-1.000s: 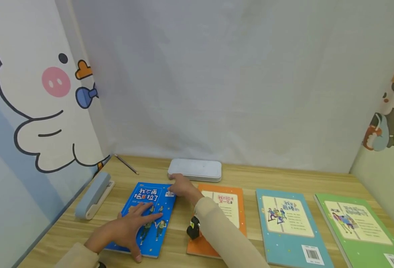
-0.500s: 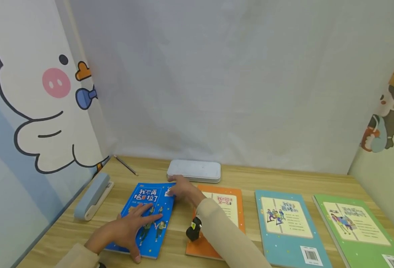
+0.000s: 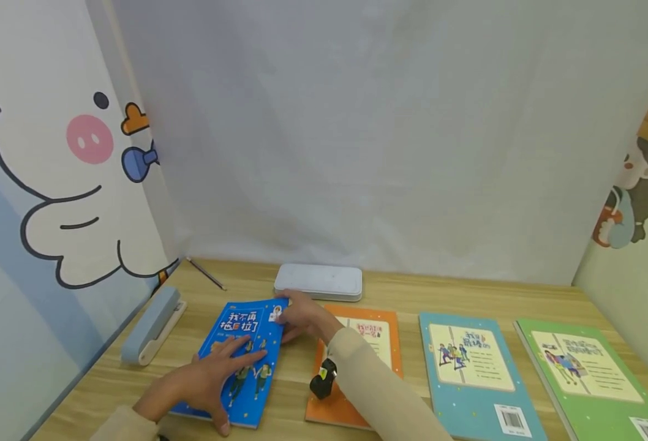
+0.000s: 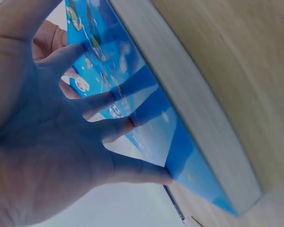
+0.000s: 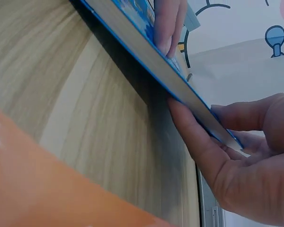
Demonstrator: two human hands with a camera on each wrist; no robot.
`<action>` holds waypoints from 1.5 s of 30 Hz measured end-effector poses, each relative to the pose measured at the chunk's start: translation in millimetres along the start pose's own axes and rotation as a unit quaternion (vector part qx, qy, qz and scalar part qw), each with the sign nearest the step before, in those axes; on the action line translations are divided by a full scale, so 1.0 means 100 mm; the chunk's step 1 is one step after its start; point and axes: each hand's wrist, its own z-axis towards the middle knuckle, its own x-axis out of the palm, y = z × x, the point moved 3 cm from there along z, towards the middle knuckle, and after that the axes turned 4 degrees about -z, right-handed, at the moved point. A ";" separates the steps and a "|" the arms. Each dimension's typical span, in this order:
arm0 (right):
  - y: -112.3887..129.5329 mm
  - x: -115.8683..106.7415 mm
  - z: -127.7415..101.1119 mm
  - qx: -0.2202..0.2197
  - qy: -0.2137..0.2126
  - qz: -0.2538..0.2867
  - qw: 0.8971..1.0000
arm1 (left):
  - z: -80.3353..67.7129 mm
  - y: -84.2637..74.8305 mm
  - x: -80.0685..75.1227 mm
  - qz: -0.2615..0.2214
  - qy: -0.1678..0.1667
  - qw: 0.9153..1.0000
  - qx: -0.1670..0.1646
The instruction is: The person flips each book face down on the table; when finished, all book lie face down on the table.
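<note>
A blue book (image 3: 247, 334) lies at the left of the wooden desk (image 3: 412, 297). My left hand (image 3: 214, 373) rests flat on its cover with fingers spread; the left wrist view shows those fingers (image 4: 109, 101) pressing the blue book (image 4: 151, 123). My right hand (image 3: 293, 316) pinches the book's far right corner. In the right wrist view its fingers (image 5: 199, 146) sit under the book's edge (image 5: 146, 47) with the thumb on top, and that edge is lifted off the wood.
An orange book (image 3: 368, 337), a teal book (image 3: 467, 367) and a green book (image 3: 583, 373) lie in a row to the right. A white case (image 3: 318, 282) sits behind, a pale blue stapler (image 3: 153, 324) and a pencil (image 3: 205, 272) at the left wall.
My right hand went from resting on the blue book's far corner to pinching it, and that corner has risen slightly. The left hand stayed flat on the cover.
</note>
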 end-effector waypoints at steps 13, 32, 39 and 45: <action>-0.01 -0.10 -0.04 -0.028 -0.025 0.051 0.998 | -0.02 -0.14 -0.12 -0.051 -0.006 0.998 0.021; 0.24 -0.44 -0.23 -0.113 -0.093 0.106 0.984 | 0.00 -0.33 -0.28 -0.037 -0.129 0.986 0.093; 0.29 -0.57 -0.33 -0.117 -0.102 0.146 0.977 | 0.00 -0.43 -0.29 -0.008 -0.180 0.974 0.134; 0.32 -0.64 -0.38 -0.106 -0.112 0.178 0.972 | -0.03 -0.57 -0.29 0.034 -0.207 0.967 0.144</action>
